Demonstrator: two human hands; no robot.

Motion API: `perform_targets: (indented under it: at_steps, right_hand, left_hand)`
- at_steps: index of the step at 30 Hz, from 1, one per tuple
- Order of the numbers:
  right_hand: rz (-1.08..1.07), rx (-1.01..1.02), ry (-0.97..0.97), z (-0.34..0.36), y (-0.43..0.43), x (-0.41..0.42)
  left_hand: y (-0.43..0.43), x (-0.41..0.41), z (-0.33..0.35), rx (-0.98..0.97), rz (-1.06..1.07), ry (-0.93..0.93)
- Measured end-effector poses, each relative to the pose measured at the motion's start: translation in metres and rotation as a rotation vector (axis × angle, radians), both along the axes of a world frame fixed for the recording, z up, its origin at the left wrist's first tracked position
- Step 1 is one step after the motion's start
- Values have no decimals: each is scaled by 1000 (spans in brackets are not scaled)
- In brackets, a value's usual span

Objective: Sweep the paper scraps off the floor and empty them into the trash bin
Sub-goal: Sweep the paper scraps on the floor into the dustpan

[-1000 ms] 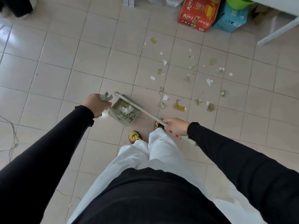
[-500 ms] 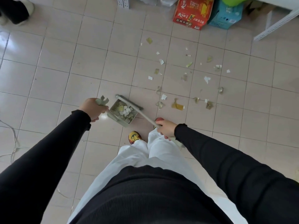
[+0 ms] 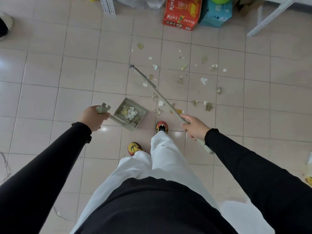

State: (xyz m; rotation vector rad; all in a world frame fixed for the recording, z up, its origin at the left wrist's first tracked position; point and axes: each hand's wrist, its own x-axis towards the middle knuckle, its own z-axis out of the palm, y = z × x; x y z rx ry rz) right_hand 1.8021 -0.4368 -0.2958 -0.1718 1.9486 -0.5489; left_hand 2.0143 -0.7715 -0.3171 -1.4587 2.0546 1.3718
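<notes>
My left hand (image 3: pixel 92 117) grips the handle of a pale green dustpan (image 3: pixel 141 108) that holds several white and yellowish paper scraps. The pan sits low over the tiled floor, just ahead of my feet. My right hand (image 3: pixel 194 127) is closed on the long pale broom stick (image 3: pixel 158 94), which slants up and left; its far end (image 3: pixel 132 66) lies out among the litter. Several loose paper scraps (image 3: pixel 203 80) are scattered over the tiles to the right of the dustpan and beyond it. No trash bin is recognisable in view.
A red carton (image 3: pixel 181 13) and a blue box (image 3: pixel 217 13) stand against the far edge. A white metal leg (image 3: pixel 268 17) slants at the top right, another bracket (image 3: pixel 108 5) at top centre. A cable (image 3: pixel 5 164) lies at the left edge. My shoes (image 3: pixel 161 127) stand behind the pan.
The broom head has swung away from the dustpan mouth and out to the far scraps. My right hand moved right and outward. The dustpan stayed roughly in place in my left hand.
</notes>
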Motion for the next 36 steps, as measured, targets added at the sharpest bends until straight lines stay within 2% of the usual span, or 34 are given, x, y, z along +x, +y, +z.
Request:
perform_targets:
  at_steps: [4, 10, 16, 21, 24, 28, 32, 36]
  right_hand:
    - [-32, -8, 82, -9, -19, -66]
    - [90, 83, 164, -34, -68, -165]
    - [208, 230, 156, -55, -125, -234]
    - [381, 281, 103, -58, -117, -222]
    - [486, 267, 8, -45, -90, -196]
    - [378, 162, -101, -17, -46, -184]
    - [338, 157, -58, 7, -16, -173]
    - [401, 181, 114, -3, -29, -176]
  left_hand:
    - [1, -42, -1, -14, 0, 10]
    - [-10, -110, 1, -29, 3, -25]
    - [-29, -165, 9, -39, -31, -98]
    - [-43, -198, 16, -31, -18, -112]
    - [-45, -207, 18, -27, -31, -111]
    - [-42, -210, 15, -6, 0, -92]
    - [-39, -204, 14, 4, 4, -85]
    - [-36, -197, 15, 17, 18, -94]
